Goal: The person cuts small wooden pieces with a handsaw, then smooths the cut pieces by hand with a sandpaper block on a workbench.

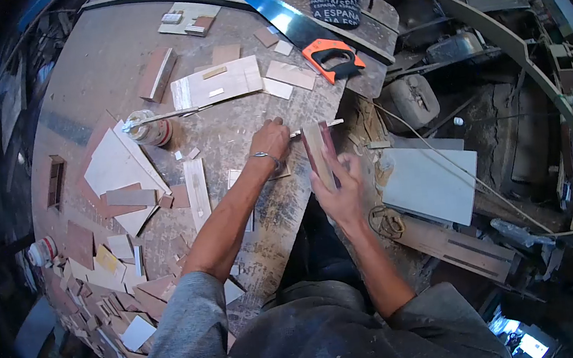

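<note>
My left hand [271, 141], with a band on its wrist, is closed on one end of a thin, pale wooden strip [336, 123] near the bench edge. The strip runs out to the right, behind a wooden block [315, 149] with a tan middle and dark red sides. My right hand [341, 197] grips that block at its lower end and holds it upright across the strip. Whether block and strip touch is hard to make out. A small flat wooden piece [284, 171] lies just below my left hand, partly hidden by the wrist.
Wood scraps [100, 296] crowd the left of the worn workbench [272, 243]. An open jar [153, 131] with a stick across it stands left of my hands. Beyond lies a handsaw [277, 19] with an orange handle. Off the right edge are a white board [430, 181] and a canister [412, 101].
</note>
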Demonstrator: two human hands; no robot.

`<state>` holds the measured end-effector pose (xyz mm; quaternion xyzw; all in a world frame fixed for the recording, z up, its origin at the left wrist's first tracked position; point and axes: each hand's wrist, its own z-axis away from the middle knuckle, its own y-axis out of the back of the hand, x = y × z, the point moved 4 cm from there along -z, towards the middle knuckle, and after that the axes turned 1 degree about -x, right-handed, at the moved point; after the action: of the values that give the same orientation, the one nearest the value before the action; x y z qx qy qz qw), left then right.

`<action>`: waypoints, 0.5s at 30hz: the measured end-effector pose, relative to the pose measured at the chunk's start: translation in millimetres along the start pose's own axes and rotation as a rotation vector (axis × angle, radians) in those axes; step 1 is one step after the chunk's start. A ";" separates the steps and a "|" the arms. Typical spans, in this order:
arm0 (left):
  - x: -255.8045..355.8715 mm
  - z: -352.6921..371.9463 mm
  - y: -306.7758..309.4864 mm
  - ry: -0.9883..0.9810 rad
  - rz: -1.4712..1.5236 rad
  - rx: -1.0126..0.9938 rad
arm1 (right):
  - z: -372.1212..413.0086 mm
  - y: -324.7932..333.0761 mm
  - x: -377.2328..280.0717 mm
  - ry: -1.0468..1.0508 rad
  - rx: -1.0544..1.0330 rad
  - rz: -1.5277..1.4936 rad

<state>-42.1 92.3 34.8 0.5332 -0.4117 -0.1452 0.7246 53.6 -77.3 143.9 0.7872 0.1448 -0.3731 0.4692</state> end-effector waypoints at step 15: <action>19.7 1.2 -24.7 0.049 0.001 -0.054 | -6.8 -61.2 71.6 -0.131 -0.093 0.128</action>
<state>-25.2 69.1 21.6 0.5169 -0.3899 -0.1427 0.7486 70.0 -48.6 55.4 0.7462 0.0805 -0.3858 0.5366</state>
